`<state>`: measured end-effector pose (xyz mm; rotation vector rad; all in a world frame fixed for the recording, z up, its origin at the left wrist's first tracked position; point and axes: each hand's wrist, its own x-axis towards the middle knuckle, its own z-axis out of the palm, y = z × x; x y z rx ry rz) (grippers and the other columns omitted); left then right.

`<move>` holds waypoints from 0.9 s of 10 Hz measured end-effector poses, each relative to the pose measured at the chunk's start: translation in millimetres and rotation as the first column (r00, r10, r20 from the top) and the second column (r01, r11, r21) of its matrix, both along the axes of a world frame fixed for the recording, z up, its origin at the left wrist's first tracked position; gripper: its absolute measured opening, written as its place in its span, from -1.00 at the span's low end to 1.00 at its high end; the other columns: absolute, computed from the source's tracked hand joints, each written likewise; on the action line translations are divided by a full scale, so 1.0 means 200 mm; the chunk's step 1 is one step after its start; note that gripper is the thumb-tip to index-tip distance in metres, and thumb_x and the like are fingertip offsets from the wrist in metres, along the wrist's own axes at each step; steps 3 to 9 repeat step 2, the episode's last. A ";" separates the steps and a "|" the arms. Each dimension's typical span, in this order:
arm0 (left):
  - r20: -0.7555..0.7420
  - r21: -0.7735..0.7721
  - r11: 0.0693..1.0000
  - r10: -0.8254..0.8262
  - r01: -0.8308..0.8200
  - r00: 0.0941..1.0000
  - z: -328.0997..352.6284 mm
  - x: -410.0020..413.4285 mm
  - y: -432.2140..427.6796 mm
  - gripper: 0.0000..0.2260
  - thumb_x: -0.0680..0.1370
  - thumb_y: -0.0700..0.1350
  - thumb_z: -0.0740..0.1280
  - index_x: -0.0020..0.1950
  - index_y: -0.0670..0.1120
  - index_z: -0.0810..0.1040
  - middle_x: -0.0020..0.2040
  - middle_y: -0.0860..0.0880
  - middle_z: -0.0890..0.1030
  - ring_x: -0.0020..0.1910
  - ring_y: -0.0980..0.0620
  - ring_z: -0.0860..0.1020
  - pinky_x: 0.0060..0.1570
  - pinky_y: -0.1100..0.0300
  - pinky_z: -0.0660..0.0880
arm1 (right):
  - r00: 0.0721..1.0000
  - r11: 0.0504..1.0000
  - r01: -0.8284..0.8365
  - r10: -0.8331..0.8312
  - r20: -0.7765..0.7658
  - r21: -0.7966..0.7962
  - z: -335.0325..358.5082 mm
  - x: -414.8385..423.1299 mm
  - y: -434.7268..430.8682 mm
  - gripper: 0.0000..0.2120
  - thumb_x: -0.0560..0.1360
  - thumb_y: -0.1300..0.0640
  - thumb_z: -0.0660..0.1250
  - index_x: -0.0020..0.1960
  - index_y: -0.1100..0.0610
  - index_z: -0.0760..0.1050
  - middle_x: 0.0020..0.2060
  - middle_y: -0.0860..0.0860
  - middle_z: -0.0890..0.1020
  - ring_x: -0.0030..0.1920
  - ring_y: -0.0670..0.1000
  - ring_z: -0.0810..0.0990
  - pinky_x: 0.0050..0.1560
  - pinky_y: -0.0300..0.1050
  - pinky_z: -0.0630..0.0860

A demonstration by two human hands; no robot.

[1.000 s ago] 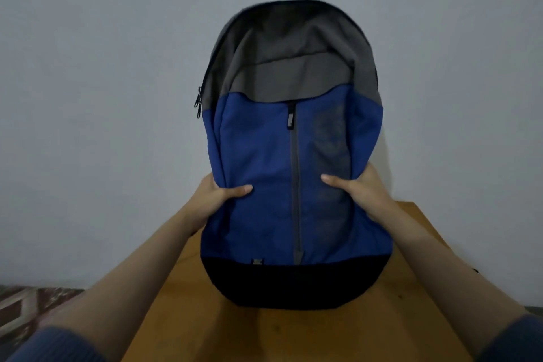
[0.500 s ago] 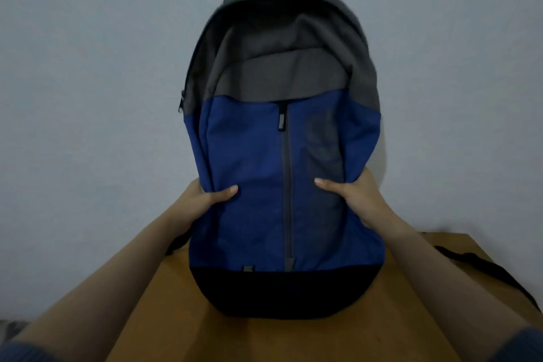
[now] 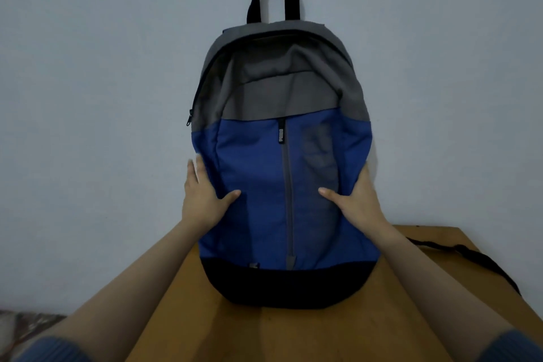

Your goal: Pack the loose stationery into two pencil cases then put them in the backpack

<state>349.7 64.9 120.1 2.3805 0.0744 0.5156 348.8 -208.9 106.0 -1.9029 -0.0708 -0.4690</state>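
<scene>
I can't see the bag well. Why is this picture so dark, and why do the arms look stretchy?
Head view: dim, flat light dulls the backpack, and its black bottom loses detail; head view: the wide lens stretches the arms near the lower corners; head view: little blur, the zip label looks sharp.

The backpack [image 3: 252, 185] stands upright on the desk [image 3: 293, 332], its back against the wall [image 3: 88, 97] behind. The left hand [image 3: 202, 200] lies flat against its left side and the right hand [image 3: 358, 203] holds its right side, both thumbs on the front. A strap [image 3: 470, 258] trails across the desk to the right.
</scene>
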 end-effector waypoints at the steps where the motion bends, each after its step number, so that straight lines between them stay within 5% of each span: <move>1: 0.108 0.133 0.987 -0.109 0.094 0.988 0.08 -0.08 -0.01 -0.08 0.46 0.07 0.40 0.53 -0.02 -0.22 0.55 -0.09 -0.19 0.52 -0.12 -0.07 0.44 -0.02 0.08 | 0.999 0.990 0.053 -0.051 0.017 -0.130 0.07 -0.07 -0.01 0.10 0.31 -0.06 0.52 0.54 0.12 -0.18 0.53 0.03 0.03 0.51 0.06 0.07 0.51 0.05 0.08; 2: 0.148 0.240 0.959 -0.187 0.148 0.971 0.18 -0.18 -0.04 -0.13 0.48 0.08 0.37 0.53 -0.02 -0.20 0.55 -0.07 -0.18 0.53 -0.11 -0.08 0.47 0.01 0.02 | 0.998 0.976 0.067 -0.061 0.031 -0.205 0.17 -0.20 -0.02 0.08 0.36 0.00 0.49 0.53 0.12 -0.24 0.54 0.05 -0.05 0.52 0.08 0.01 0.51 0.06 0.04; 9: 0.148 0.240 0.959 -0.187 0.148 0.971 0.18 -0.18 -0.04 -0.13 0.48 0.08 0.37 0.53 -0.02 -0.20 0.55 -0.07 -0.18 0.53 -0.11 -0.08 0.47 0.01 0.02 | 0.998 0.976 0.067 -0.061 0.031 -0.205 0.17 -0.20 -0.02 0.08 0.36 0.00 0.49 0.53 0.12 -0.24 0.54 0.05 -0.05 0.52 0.08 0.01 0.51 0.06 0.04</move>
